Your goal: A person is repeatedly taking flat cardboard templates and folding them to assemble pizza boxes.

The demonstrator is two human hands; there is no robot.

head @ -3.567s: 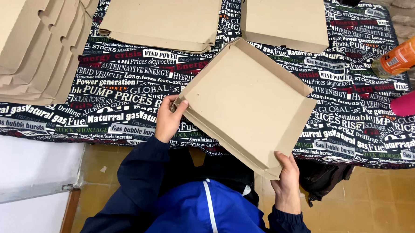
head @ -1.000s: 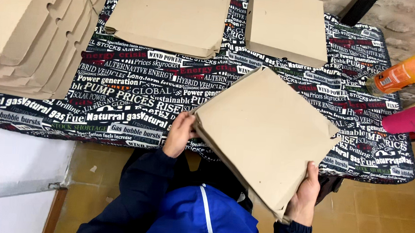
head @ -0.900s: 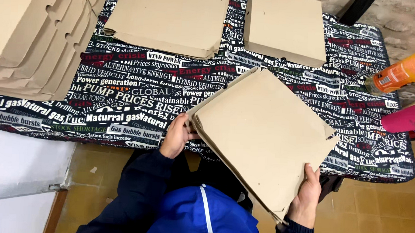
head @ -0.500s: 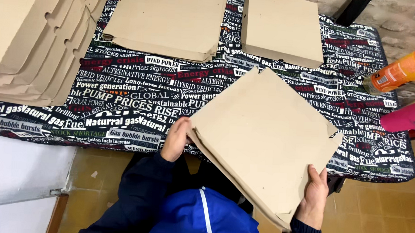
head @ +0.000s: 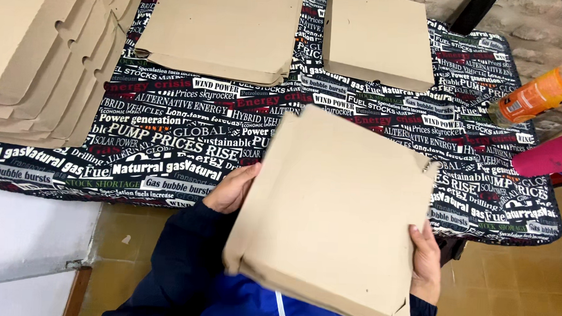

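Table (head: 167,153) under a black cloth crowded with white, red and green lettering, stretching away beyond both hands and out to either side. Stack of flat, notched cardboard sheets (head: 39,59) far off to the left of the left hand, fanned and running out of the picture. Pile of flat cardboard (head: 223,29) straight ahead of the left hand, well apart from it. Closed flat box (head: 378,39) ahead of the right hand, near the far edge of the cloth.

Shallow square cardboard box (head: 335,211) between the two hands, lifted over the near edge of the table and tilted, plain side up, near corner dipping toward the blue jacket (head: 255,305). Left hand (head: 232,189) clamped on the box's left edge, fingers tucked behind the board, dark sleeve trailing back. Right hand (head: 426,259) clamped on the right edge close to the near corner, thumb on top, fingers hidden underneath. Hands well apart, the box's full width between them.

Pink cylinder (head: 549,157) out to the right of the right hand, lying past the cloth's edge. Orange bottle (head: 536,96) just beyond it, farther right and farther off, tilted.
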